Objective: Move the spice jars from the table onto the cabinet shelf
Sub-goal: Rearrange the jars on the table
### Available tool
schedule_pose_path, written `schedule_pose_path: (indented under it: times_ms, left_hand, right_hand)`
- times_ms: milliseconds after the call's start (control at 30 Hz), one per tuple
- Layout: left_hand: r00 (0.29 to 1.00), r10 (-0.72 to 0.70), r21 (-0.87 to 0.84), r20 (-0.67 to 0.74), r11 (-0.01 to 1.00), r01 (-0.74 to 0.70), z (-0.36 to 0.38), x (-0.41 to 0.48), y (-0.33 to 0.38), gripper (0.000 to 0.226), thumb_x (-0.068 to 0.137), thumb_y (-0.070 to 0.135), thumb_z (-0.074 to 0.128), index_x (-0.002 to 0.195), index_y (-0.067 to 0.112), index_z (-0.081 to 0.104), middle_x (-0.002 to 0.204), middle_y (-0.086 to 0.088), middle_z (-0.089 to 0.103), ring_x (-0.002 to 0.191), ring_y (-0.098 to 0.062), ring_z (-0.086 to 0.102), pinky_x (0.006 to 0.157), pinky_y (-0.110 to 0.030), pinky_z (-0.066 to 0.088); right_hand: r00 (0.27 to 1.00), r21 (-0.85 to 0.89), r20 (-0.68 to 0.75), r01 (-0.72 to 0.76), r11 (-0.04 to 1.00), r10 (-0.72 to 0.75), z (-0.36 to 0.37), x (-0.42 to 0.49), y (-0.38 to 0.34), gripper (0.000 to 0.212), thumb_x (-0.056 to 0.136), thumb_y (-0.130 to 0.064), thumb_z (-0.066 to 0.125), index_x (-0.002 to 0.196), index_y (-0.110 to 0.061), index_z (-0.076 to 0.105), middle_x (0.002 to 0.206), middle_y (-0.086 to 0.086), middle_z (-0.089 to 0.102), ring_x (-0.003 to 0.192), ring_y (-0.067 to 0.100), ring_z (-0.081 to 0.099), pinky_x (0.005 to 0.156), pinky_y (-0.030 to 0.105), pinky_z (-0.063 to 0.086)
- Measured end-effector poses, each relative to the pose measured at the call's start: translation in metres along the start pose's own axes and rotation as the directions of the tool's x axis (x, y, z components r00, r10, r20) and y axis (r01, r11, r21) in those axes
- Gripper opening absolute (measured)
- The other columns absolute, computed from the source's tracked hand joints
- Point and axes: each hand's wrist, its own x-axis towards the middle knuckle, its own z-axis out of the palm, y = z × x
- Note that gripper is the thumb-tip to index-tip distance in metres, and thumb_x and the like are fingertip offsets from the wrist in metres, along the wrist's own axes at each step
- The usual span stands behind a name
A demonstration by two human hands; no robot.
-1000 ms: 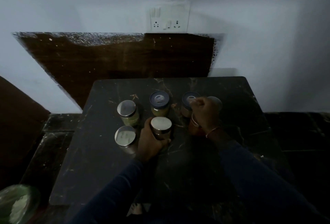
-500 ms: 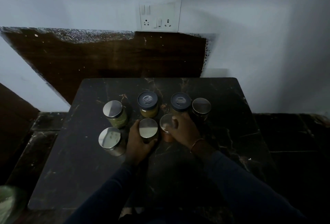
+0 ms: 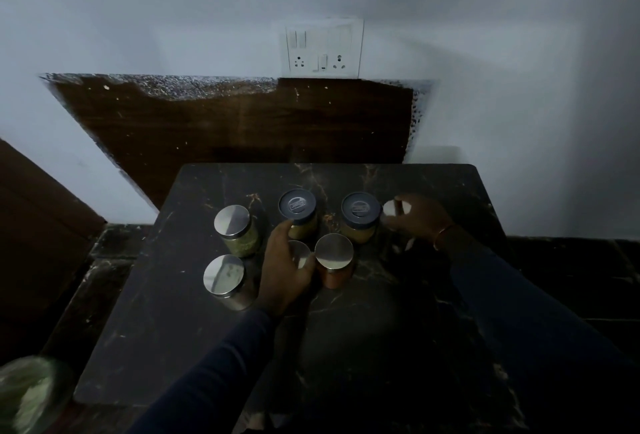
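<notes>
Steel-lidded near jar [image 3: 302,253] hides under left hand [image 3: 282,271] gripping it; right hand [image 3: 420,219] clasps half-covered far jar [image 3: 390,208].

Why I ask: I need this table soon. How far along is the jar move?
Nothing looks done: seven jars stand on the table, and no cabinet shelf is in view. In hand: the left hand grips the front-middle jar, and the right hand grips the far-right jar. Left: carrying all seven across, probably starting with these two.
</notes>
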Motion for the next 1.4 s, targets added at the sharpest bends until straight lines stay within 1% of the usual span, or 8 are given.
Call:
schedule_pose_path:
  times_ms: [133,267,400,667,767,967,1267,1400]
  left_hand:
    - [0.991,-0.038,-0.186,0.125,0.981,0.061,0.003,0.016,0.026,0.073,0.080,0.020,0.073,0.141,0.020,0.033,0.133,0.013,0.043,0.116,0.021,0.040,0.088,0.005,0.034]
    - [0.945,-0.028,-0.413,0.327,0.895,0.169,0.001,0.028,0.053,0.093,0.072,0.042,0.078,0.140,0.053,0.016,0.141,0.014,0.039,0.126,0.000,0.044,0.086,-0.008,0.047]
    - [0.981,0.051,-0.501,0.189,0.864,0.052,-0.015,0.034,0.073,0.091,0.071,0.036,0.081,0.137,0.053,0.021,0.137,0.025,0.046,0.124,0.002,0.051,0.094,-0.019,0.050]
    - [0.979,0.046,-0.628,-0.198,0.761,-0.163,-0.101,0.069,0.095,0.054,0.075,0.033,0.071,0.124,0.023,0.050,0.111,0.011,0.067,0.099,-0.007,0.066,0.075,-0.019,0.054]
    - [0.984,-0.004,-0.724,-0.179,0.677,-0.129,-0.133,0.086,0.100,0.058,0.070,0.038,0.069,0.121,0.014,0.055,0.100,-0.013,0.066,0.089,-0.019,0.067,0.073,-0.034,0.055]
    - [0.997,0.045,-0.888,-0.056,0.454,-0.070,-0.191,0.106,0.115,0.068,0.072,0.042,0.064,0.128,0.007,0.050,0.106,-0.018,0.066,0.087,-0.030,0.069,0.068,-0.032,0.058]
    - [0.971,0.154,-0.729,-0.186,0.641,-0.241,-0.278,0.161,0.149,0.046,0.069,0.053,0.067,0.104,0.022,0.068,0.099,-0.001,0.071,0.090,-0.022,0.069,0.069,-0.035,0.056]
    - [0.941,0.249,-0.633,-0.230,0.696,-0.339,-0.320,0.201,0.184,0.055,0.067,0.053,0.063,0.112,0.020,0.061,0.106,-0.006,0.068,0.092,-0.021,0.069,0.065,-0.026,0.054]
  right_hand:
    - [0.961,-0.026,0.019,0.278,0.960,-0.277,-0.058,-0.011,-0.053,0.034,0.082,-0.053,0.065,0.086,-0.020,0.067,0.087,0.004,0.068,0.077,0.017,0.064,0.066,0.029,0.049]
    - [0.895,0.024,-0.136,0.431,0.902,-0.424,-0.081,-0.032,-0.117,0.050,0.072,-0.067,0.064,0.074,-0.018,0.071,0.069,-0.002,0.068,0.059,0.006,0.062,0.052,0.017,0.046]
    - [0.889,0.135,-0.162,0.450,0.883,-0.428,-0.073,-0.043,-0.165,0.060,0.066,-0.080,0.060,0.074,-0.021,0.073,0.068,-0.007,0.070,0.060,0.001,0.067,0.045,0.013,0.048]
    - [0.810,0.322,-0.200,0.586,0.744,-0.551,-0.072,-0.058,-0.276,0.066,0.071,-0.081,0.056,0.082,-0.018,0.073,0.081,0.001,0.075,0.074,0.017,0.073,0.073,0.043,0.062]
    - [0.760,0.449,-0.200,0.632,0.632,-0.618,-0.071,-0.065,-0.317,0.057,0.074,-0.076,0.055,0.097,-0.026,0.071,0.100,-0.011,0.073,0.096,0.006,0.068,0.092,0.034,0.053]
    - [0.709,0.687,-0.181,0.587,0.429,-0.681,-0.065,-0.078,-0.380,0.027,0.082,-0.036,0.062,0.104,-0.021,0.068,0.101,0.000,0.067,0.096,0.017,0.066,0.083,0.038,0.053]
    - [0.617,0.522,-0.244,0.734,0.435,-0.748,-0.109,-0.090,-0.466,0.022,0.091,-0.031,0.062,0.110,-0.020,0.062,0.113,0.010,0.062,0.109,0.026,0.063,0.090,0.046,0.056]
    - [0.525,0.379,-0.295,0.832,0.406,-0.799,-0.147,-0.097,-0.511,0.022,0.080,-0.053,0.068,0.093,-0.038,0.060,0.084,-0.012,0.061,0.082,0.013,0.066,0.074,0.037,0.059]
